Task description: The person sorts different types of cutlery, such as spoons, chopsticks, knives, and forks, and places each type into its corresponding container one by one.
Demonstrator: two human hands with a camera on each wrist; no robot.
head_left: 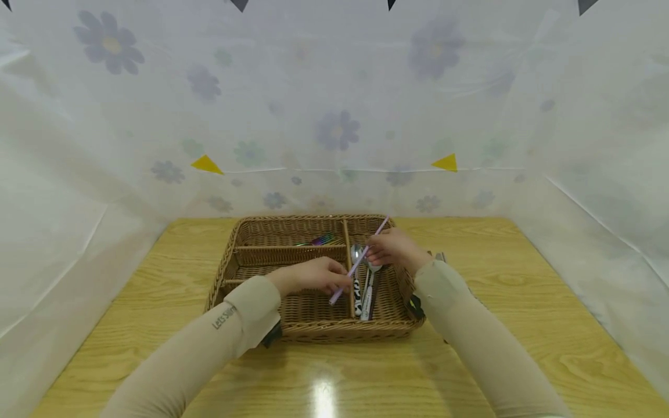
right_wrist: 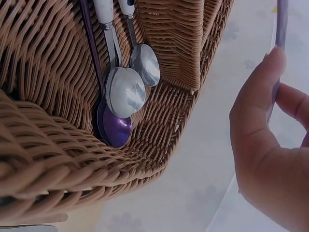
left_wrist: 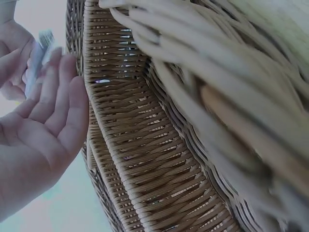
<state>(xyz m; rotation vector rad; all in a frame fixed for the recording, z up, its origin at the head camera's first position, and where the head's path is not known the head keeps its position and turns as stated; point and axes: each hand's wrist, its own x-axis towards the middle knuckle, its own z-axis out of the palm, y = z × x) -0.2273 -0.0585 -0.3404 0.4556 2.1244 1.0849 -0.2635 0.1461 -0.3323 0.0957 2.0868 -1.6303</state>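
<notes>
From the head, a slim, smooth lilac stick [head_left: 360, 259] slants above the divider of a woven wicker basket [head_left: 345, 332], its lower end at the fingers of the left hand [head_left: 313, 276], whose grip I cannot tell. The right-wrist view shows the right hand [head_left: 394, 248] pinching the stick, and reveals a glossy purple spoon bowl [right_wrist: 117, 130], hidden from the head, below a rounded silver spoon bowl [right_wrist: 126, 92].
</notes>
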